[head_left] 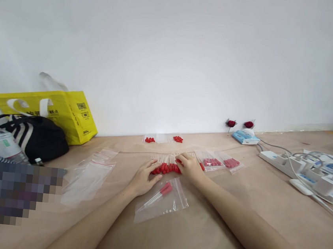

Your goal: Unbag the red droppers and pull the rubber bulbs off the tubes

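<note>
A row of thin pale sticks with red heads [166, 168] lies across the middle of the brown-covered table, heads toward me. My left hand [144, 179] rests at the row's left end, thumb and fingers apart, its fingertips touching the outermost red heads. Over the right part of the row, my right hand [190, 168] has its fingers bent down and closed on a red-headed stick, partly hidden beneath them. In front of the row lies a clear zip bag [172, 204] holding a few red-headed sticks [165, 188].
Right of the row are filled zip bags [212, 162]; smaller bags with red pieces [149, 140] lie by the wall. Clear bags [89, 178] lie left, near a yellow bag [86, 120] and black bag [46, 137]. Tissues [245, 137] and a cabled power strip [281, 166] stand right.
</note>
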A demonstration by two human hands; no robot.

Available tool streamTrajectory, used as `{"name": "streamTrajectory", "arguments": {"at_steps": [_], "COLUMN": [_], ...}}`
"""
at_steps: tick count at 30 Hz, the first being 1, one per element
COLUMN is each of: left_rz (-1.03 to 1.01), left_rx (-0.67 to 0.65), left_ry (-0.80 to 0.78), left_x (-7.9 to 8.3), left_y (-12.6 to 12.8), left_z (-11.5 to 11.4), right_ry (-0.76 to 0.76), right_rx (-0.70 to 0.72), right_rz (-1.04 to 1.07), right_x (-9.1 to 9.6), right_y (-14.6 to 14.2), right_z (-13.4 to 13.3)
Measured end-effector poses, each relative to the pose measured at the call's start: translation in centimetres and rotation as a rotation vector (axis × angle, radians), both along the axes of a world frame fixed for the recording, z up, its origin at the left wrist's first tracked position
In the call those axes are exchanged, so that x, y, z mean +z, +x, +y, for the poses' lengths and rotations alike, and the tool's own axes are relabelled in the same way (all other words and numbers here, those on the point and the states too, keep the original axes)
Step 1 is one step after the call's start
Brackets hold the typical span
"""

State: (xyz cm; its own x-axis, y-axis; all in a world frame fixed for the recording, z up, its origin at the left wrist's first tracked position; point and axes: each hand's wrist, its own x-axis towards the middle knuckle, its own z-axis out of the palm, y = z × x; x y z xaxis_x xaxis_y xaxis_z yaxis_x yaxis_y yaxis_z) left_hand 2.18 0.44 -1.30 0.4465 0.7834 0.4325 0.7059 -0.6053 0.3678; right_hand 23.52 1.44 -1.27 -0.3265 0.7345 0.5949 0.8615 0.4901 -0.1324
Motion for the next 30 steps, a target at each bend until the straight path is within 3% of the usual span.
{"name": "streamTrajectory", "arguments": {"at_steps": [8,18,24,30], "left_rz": [0.062,0.03,0.084,0.076], "left_rx": [-0.054,0.145,0.162,0.15], "left_ry": [0.074,0.222,0.256,0.216], "left_x": [1.4,1.2,1.4,1.0], "left_y": [2.0,3.8,6.1,5.9], "left_z": [0.7,1.5,1.1,1.1], "right_ry": [0.134,0.126,0.127,0.145], "right_rx": [-0.009,-0.042,-0.093,-0.158], "right_rz": [0.026,-0.046,-0.053,0.0], "right_x": [-1.3,-1.8,-1.6,-1.3], "right_y": [4.1,2.4,2.0,1.7], "right_z": [-0.2,0.2,-0.1,-0.4]}}
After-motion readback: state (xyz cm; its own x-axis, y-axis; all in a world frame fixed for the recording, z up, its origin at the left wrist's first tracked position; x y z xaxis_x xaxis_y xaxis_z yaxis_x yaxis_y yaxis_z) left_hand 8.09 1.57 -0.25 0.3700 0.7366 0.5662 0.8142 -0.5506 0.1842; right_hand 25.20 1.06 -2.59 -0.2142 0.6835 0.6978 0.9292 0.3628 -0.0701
